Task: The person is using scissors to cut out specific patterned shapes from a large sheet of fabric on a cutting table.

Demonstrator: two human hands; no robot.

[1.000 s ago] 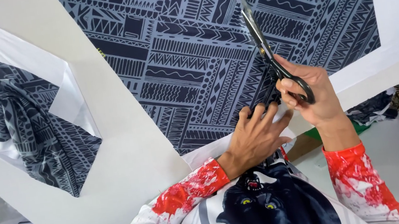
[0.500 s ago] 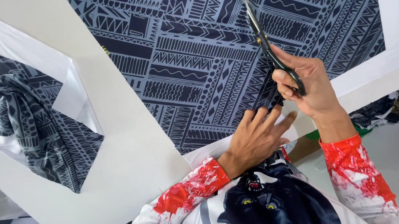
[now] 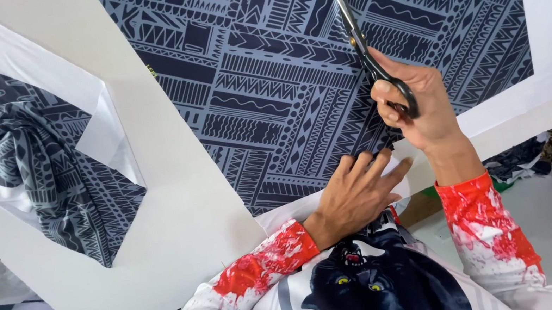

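A white table (image 3: 177, 211) fills the frame, carrying a wide dark-blue geometric-print cloth with white borders (image 3: 279, 69) across the centre and top. At upper left lies a crumpled offcut of the same print (image 3: 44, 171). The left hand (image 3: 356, 194) presses the cloth's near edge, fingers spread flat. The right hand (image 3: 418, 104), fingers clamped through the handles, drives long black scissors (image 3: 357, 45) up the fabric; cutting seems underway, and continuing calls for a steady line.

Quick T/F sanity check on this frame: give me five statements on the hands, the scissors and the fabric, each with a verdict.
1. The right hand holds black scissors. True.
2. The left hand lies flat on the patterned fabric. True.
3. The scissors lie loose on the table. False: they are gripped, blades over the fabric.
4. A bunched piece of fabric sits at the left. True.
5. The big fabric is plain red. False: dark blue with a grey geometric pattern and a white border.
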